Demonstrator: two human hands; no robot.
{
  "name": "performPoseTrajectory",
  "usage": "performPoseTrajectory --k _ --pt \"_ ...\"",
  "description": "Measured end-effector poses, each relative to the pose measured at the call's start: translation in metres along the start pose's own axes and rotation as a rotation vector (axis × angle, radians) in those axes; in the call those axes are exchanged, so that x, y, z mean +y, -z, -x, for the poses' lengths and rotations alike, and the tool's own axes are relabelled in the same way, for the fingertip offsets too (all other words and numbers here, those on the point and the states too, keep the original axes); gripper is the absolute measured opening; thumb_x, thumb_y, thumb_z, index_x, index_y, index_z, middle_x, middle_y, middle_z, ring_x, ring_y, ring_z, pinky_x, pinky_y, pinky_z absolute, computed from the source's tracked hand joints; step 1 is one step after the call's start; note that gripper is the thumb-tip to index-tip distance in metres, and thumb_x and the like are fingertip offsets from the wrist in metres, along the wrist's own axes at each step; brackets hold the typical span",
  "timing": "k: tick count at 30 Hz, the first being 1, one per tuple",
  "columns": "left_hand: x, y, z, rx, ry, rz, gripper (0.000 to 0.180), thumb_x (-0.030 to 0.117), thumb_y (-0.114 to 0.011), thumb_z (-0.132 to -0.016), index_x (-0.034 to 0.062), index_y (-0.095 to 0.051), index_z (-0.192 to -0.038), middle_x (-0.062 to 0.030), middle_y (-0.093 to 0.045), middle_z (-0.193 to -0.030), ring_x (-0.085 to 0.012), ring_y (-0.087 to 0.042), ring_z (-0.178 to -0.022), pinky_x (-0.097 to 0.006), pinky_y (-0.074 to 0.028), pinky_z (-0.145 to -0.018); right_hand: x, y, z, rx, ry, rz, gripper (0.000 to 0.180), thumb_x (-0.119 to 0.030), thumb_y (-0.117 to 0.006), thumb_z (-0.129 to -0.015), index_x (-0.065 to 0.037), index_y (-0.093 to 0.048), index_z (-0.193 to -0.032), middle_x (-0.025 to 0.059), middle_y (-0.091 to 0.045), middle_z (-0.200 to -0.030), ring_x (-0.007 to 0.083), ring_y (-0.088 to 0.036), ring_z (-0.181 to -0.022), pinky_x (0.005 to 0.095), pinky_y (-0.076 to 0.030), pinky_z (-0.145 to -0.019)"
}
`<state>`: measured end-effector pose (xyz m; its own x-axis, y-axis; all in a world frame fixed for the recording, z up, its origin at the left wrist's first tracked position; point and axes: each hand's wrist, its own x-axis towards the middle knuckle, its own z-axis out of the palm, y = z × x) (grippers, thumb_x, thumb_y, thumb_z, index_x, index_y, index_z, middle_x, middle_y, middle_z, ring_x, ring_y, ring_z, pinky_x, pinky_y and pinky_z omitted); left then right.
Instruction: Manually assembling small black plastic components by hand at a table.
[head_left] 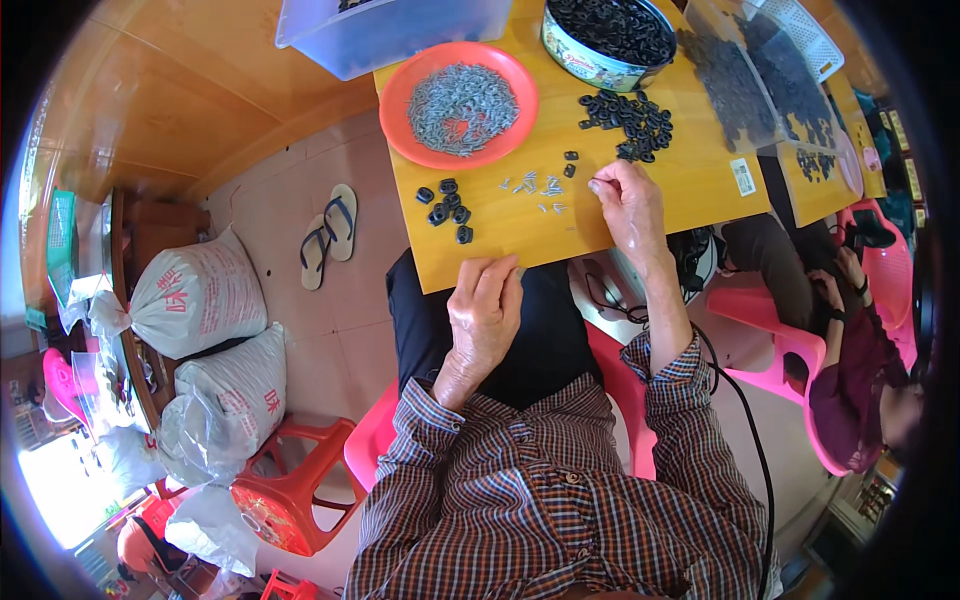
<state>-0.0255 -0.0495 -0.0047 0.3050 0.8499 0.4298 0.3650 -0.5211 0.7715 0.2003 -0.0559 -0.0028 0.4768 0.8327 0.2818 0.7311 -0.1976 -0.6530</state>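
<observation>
My left hand (485, 312) is closed at the table's near edge, fingers curled together. A small dark piece (520, 271) shows at its fingertips, mostly hidden. My right hand (634, 212) is over the tabletop, thumb and forefinger pinched; what is between them is too small to make out. Just left of it lie several loose silver screw-like pins (552, 186) and two black plastic parts (570, 170). A small group of black oval parts (449, 212) sits at the table's left. Behind it, an orange-red plastic bowl (393, 125) holds many silver pins.
A pile of black parts (645, 125) lies beyond my right hand, before a round tin (600, 72) full of them. A clear bin (395, 40) stands far left on the yellow table (460, 265). A co-worker (850, 370) sits at right. Sacks (200, 290) and sandals (341, 225) are left.
</observation>
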Motion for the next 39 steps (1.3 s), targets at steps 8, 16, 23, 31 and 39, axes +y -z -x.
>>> performPoseTrajectory --k 8,16,23,31,39 --pt "0.013 -0.029 -0.028 -0.135 -0.045 -0.019 0.013 -0.002 -0.067 -0.077 0.001 -0.065 -0.089 -0.0128 -0.059 -0.084 -0.0293 -0.063 -0.069 -0.034 -0.052 -0.061 -0.005 0.009 0.002 -0.057 0.052 -0.003 0.007 -0.001 -0.062 -0.082 0.001 -0.058 -0.087 0.0158 -0.061 -0.08 0.0267 -0.06 -0.07 0.0337 -0.047 -0.062" --pt "0.012 -0.054 -0.038 -0.252 -0.112 -0.114 0.012 0.006 -0.067 -0.078 0.0039 -0.065 -0.089 -0.0109 -0.056 -0.084 -0.0283 -0.062 -0.074 -0.038 -0.05 -0.061 -0.006 0.015 0.009 -0.158 -0.233 -0.308 0.011 -0.008 -0.062 -0.087 0.002 -0.061 -0.09 0.0052 -0.061 -0.072 0.0105 -0.057 -0.061 0.0236 -0.047 -0.057" --pt "0.013 -0.059 -0.037 -0.318 -0.147 -0.251 0.011 0.005 -0.064 -0.076 0.0038 -0.062 -0.087 -0.0106 -0.054 -0.083 -0.0289 -0.06 -0.074 -0.037 -0.05 -0.061 -0.009 0.028 0.009 -0.355 -0.591 -0.777 0.014 -0.015 -0.064 -0.088 -0.002 -0.063 -0.092 0.0016 -0.061 -0.075 0.0057 -0.056 -0.06 0.0183 -0.042 -0.051" --pt "0.006 -0.046 -0.039 -0.29 0.467 0.564 0.009 -0.004 -0.058 -0.086 -0.001 -0.057 -0.095 -0.0114 -0.062 -0.082 -0.0198 -0.064 -0.068 -0.029 -0.054 -0.06 -0.025 0.03 0.02 -0.384 -0.573 -0.956 0.018 -0.02 -0.064 -0.089 -0.002 -0.062 -0.09 0.002 -0.061 -0.077 0.0059 -0.055 -0.06 0.0176 -0.042 -0.051" --pt "-0.004 -0.035 -0.044 -0.212 0.614 1.093 0.013 -0.004 -0.055 -0.09 -0.0052 -0.056 -0.102 -0.011 -0.064 -0.086 -0.0164 -0.066 -0.073 -0.029 -0.058 -0.067 -0.043 0.017 0.031 -0.436 -0.55 -0.927 0.022 -0.024 -0.063 -0.09 -0.003 -0.058 -0.086 0.0007 -0.058 -0.073 0.0053 -0.054 -0.058 0.0172 -0.041 -0.052"
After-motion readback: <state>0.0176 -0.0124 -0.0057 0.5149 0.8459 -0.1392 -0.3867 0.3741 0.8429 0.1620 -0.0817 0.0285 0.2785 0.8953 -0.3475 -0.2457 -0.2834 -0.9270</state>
